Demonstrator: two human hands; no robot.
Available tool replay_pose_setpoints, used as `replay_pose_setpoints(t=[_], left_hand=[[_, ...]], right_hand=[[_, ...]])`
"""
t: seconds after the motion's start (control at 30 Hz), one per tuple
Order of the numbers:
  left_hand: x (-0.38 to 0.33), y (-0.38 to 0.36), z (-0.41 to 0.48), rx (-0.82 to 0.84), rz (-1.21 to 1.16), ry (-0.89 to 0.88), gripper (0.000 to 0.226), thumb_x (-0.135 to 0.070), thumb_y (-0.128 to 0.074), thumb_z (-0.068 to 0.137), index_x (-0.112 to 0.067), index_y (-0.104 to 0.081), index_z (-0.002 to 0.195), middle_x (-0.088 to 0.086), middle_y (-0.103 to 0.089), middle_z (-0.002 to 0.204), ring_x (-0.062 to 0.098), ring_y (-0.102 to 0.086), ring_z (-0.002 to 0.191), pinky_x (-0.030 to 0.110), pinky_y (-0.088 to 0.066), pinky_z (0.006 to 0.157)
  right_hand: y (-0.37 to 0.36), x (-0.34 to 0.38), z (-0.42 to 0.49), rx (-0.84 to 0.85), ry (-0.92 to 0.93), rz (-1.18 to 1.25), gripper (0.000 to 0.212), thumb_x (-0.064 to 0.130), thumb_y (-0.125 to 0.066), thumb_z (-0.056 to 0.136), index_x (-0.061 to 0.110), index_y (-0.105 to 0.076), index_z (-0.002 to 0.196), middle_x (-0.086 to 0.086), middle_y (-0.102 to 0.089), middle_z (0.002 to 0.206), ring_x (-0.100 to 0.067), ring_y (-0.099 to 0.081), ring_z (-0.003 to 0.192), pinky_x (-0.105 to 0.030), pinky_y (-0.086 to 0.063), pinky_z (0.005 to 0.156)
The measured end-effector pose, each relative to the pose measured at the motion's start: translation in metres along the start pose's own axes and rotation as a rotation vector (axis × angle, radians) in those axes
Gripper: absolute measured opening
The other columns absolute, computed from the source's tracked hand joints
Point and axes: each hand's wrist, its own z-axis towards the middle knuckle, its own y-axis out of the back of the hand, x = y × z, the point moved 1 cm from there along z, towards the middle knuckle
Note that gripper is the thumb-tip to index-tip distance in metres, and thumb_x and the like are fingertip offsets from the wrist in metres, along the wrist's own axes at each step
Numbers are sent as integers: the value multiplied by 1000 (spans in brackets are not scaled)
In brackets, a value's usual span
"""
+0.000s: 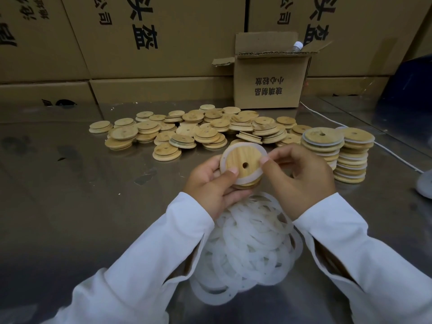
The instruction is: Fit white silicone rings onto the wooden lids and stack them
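Both forearms, in white sleeves point(145, 249), reach forward from the near edge and angle inward until the hands almost meet above the steel table point(70, 188).

Below the wrists, between the two sleeves: a loose heap of white rings point(252, 244), overlapping, flat on the table.

Left hand point(210, 183): palm up, fingers curled under a wooden lid point(243, 159), thumb pressed on its lower left edge. The lid is held off the table, tilted face-up, with a small hole near its middle.

Right hand point(301, 181): back of the hand up, thumb and forefinger pinching the ring point(246, 180) at the lid's right edge, other fingers loosely curled. The ring lies around the lid's face.

Just right of the right hand: two stacks of ringed lids point(350, 157), side by side.

Beyond both hands: a spread of bare lids point(198, 132), many overlapping.

Farther, behind the right hand: a small open box point(268, 85), a white cord point(350, 130) running beside it.

Farthest: a wall of big printed cartons point(163, 43).
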Motion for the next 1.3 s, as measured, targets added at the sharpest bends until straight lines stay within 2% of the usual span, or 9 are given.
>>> replay_pose_setpoints(t=[0.2,0.4,0.5,0.63,0.73,0.87,0.97,1.17,1.3], left_hand=[[4,6,2,-53,155,53,20,2,-57,84,-15,-63,91,6,-71,81,20,-70,73,30,-58,58],[6,8,4,-162,279,-3,7,-14,-63,83,-17,-69,82,11,-71,83,32,-67,88,50,-53,84],[5,8,4,-167,264,-23,8,-13,-62,83,-16,-69,85,11,-71,83,32,-66,88,50,-52,87],[5,9,6,-158,212,4,9,-14,-60,84,-12,-69,88,13,-70,83,30,-67,83,47,-56,77],[4,9,7,-150,112,46,13,-12,-58,84,-6,-66,92,16,-67,85,28,-66,79,43,-58,68],[1,8,7,-148,9,77,19,-12,-54,86,-2,-64,99,21,-66,95,32,-65,87,44,-57,69],[3,7,6,-179,56,20,12,-12,-56,87,-9,-67,91,13,-69,84,25,-67,79,38,-59,64],[6,7,4,-219,205,-66,7,-14,-62,84,-17,-67,80,4,-69,73,26,-66,79,49,-54,81],[6,4,3,-233,205,-91,7,-15,-63,83,-19,-67,80,6,-68,76,26,-65,81,47,-56,77]], right_hand=[[-1,-2,-1,67,-40,-13,15,19,-63,79,26,-58,67,14,-61,65,-3,-59,67,-11,-45,61],[-4,0,-2,165,-53,12,19,17,-65,78,28,-60,64,12,-63,68,-4,-61,71,-19,-50,70],[-3,0,1,206,-144,143,17,13,-66,80,22,-63,65,8,-65,69,-8,-61,69,-17,-49,68],[-2,0,3,215,-228,258,15,12,-66,80,18,-65,66,5,-66,65,-2,-59,60,-10,-47,60],[0,0,4,230,-260,282,17,13,-66,79,20,-65,63,10,-64,56,4,-56,52,-6,-42,52],[1,0,5,258,-266,299,18,14,-66,79,21,-66,63,11,-65,53,5,-57,52,-5,-40,49],[0,0,4,257,-237,283,18,12,-66,79,21,-65,63,13,-64,52,5,-57,52,-5,-40,50],[-2,-6,4,285,-328,335,15,13,-66,79,18,-64,65,10,-66,53,2,-61,56,-9,-48,55],[-4,-4,2,196,-302,333,9,22,-70,75,17,-62,76,3,-68,67,-6,-62,61,-10,-46,53]])
